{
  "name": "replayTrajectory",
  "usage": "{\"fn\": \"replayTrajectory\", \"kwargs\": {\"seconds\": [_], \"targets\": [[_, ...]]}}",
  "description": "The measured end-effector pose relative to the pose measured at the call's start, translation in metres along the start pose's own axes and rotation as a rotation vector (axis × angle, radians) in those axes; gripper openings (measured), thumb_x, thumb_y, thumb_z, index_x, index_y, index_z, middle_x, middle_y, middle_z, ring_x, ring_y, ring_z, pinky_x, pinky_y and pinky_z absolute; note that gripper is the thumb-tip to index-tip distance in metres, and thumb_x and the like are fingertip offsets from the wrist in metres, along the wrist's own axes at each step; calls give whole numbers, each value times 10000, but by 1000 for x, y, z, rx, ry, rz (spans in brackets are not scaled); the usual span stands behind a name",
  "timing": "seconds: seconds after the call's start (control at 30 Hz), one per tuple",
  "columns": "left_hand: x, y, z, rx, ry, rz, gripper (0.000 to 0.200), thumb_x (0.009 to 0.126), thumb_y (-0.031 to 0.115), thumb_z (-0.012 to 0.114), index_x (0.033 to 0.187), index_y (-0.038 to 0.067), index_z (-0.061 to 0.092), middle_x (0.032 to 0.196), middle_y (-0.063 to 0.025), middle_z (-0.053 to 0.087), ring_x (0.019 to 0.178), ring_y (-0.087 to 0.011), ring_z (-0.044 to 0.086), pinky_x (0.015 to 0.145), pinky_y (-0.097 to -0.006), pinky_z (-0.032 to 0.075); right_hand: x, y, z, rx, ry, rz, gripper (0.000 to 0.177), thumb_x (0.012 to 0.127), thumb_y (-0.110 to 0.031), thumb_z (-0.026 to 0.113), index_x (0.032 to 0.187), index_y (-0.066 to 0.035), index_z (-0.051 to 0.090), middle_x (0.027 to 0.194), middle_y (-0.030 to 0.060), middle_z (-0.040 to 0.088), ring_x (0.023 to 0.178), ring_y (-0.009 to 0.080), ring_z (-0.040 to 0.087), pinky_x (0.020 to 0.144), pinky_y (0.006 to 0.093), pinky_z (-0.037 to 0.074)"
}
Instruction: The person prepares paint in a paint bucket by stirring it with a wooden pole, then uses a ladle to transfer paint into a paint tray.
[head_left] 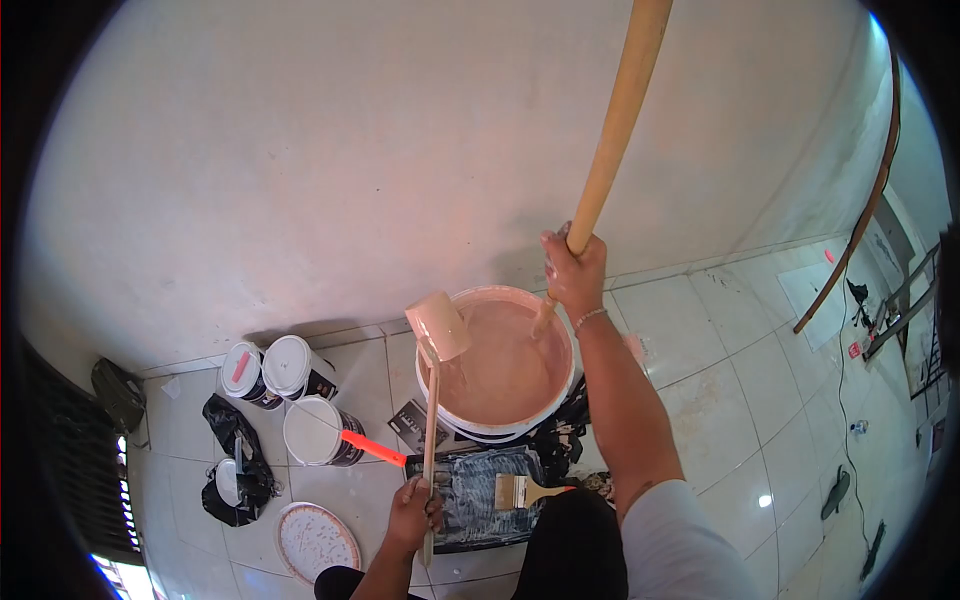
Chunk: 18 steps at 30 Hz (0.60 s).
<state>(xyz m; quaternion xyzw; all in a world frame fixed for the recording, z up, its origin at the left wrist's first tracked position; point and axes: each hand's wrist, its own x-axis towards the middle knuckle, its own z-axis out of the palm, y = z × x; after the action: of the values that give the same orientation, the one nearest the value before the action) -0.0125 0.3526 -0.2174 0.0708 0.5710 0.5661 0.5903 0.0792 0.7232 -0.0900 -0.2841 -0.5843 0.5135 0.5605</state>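
Observation:
My right hand (577, 268) is closed round a long wooden pole (622, 110), whose lower end stands in the pinkish paint (500, 365) of a large white bucket (440, 412). My left hand (412, 515) grips the thin wooden handle of a dipper (438, 325). Its paint-coated cup is tilted over the bucket's left rim. Just right of my left hand lies a black paint tray (470, 545) smeared with pale paint, with a paintbrush (515, 491) on it. An orange-handled tool (372, 447) reaches from a smaller white bucket toward the tray.
Several smaller buckets stand left, including a white-topped one (287, 366) by the wall. A round speckled lid (318, 541) and a black plastic bag (232, 430) lie on the tiles. At right, a brown pole (868, 215) leans near a cable and a metal frame (900, 310).

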Motion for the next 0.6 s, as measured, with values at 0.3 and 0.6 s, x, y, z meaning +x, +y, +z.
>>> {"fn": "replayTrajectory", "kwargs": {"seconds": [0.3,0.6], "targets": [[-11,1,3,41,18,49,368,1004,323,386,1117,15,554,610,11,359,429,-93,336,404,-269,364,1,27,71,140,42,70,270,782,-123,675,605,-72,478,519,-32,444,464,70,401,429,268,327],[-12,-6,-8,12,-26,32,331,1005,291,381,1107,24,548,613,13,367,439,-91,356,406,-267,372,-76,-10,49,278,-68,238,256,800,-68,653,621,-73,470,531,-34,445,452,65,409,417,250,326]]}}
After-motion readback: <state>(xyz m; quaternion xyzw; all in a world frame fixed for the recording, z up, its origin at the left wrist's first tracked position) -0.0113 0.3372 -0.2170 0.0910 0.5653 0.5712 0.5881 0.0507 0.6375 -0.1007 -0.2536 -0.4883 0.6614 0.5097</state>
